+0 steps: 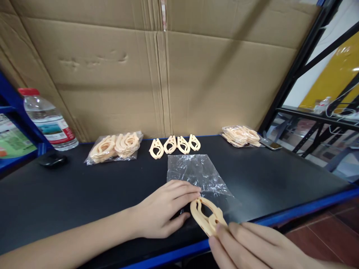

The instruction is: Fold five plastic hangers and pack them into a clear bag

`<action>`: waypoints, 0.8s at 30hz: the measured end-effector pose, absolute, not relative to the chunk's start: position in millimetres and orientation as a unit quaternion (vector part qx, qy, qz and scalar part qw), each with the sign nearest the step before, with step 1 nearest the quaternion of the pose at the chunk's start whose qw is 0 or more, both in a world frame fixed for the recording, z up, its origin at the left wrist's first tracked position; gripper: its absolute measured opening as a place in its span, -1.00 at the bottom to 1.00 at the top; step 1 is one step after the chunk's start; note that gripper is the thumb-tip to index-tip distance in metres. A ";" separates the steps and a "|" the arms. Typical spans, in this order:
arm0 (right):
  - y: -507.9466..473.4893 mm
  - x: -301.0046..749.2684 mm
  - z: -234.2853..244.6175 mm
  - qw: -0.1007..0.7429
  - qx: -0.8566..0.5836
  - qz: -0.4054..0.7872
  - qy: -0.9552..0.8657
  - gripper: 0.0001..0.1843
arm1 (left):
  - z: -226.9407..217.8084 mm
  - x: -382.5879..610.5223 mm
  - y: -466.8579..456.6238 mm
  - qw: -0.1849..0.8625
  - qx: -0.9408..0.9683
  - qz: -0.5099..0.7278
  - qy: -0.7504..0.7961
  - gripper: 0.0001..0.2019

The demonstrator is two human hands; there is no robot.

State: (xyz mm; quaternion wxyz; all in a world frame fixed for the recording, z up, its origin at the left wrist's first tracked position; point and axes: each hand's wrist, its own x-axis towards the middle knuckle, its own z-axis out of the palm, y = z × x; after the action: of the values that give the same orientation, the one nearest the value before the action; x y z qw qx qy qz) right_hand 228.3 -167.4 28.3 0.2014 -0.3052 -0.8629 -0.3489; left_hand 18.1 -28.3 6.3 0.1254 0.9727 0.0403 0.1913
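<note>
My right hand (252, 244) pinches a beige plastic clip (206, 216) by its near end and holds it at the mouth of a clear plastic bag (198, 173) lying on the black table (84, 190). My left hand (164, 211) rests flat on the bag's near left corner, fingers stretched out and touching the bag's edge just left of the clip. Several loose beige clips (174, 145) lie in a row behind the bag.
A filled bag of clips (114, 147) lies at the back left and another pile of bagged clips (241, 135) at the back right, beside a phone (270, 145). A water bottle (47, 119) and a dark object (52, 160) stand left. A cardboard wall (168, 67) backs the table.
</note>
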 end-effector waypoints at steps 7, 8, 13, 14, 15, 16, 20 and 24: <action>-148.0 207.8 18.4 0.172 -0.315 -0.382 -0.852 -0.69 | 7.1 17.8 -30.6 0.115 0.970 0.211 0.039 -0.43; -146.3 206.1 17.2 0.168 -0.320 -0.380 -0.851 -0.69 | 6.8 17.6 -30.5 0.116 0.969 0.215 0.039 -0.42; -134.4 201.0 13.4 0.123 -0.359 -0.380 -0.843 -0.65 | 6.7 17.6 -30.3 0.125 0.967 0.217 0.042 -0.36; -130.6 200.7 12.9 0.110 -0.366 -0.383 -0.841 -0.67 | 6.9 17.7 -30.3 0.126 0.967 0.216 0.042 -0.36; -126.5 200.6 12.4 0.100 -0.372 -0.386 -0.839 -0.71 | 7.1 17.9 -30.4 0.127 0.968 0.214 0.042 -0.36; -122.3 200.8 12.0 0.093 -0.377 -0.387 -0.836 -0.75 | 7.3 18.0 -30.3 0.128 0.968 0.212 0.043 -0.37; -108.7 203.8 12.9 0.061 -0.378 -0.378 -0.843 -0.88 | 7.4 18.2 -29.8 0.124 0.972 0.196 0.051 -0.40; -101.9 211.0 15.3 0.065 -0.389 -0.378 -0.838 -0.91 | 8.5 18.4 -30.1 0.123 0.972 0.194 0.052 -0.40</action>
State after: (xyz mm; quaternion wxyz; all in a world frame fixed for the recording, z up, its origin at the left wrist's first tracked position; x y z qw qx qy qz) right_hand 211.0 -101.9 15.3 0.0654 -0.3887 -0.8378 -0.3779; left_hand 18.4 -30.1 8.5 0.1229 0.9720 0.0523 0.1936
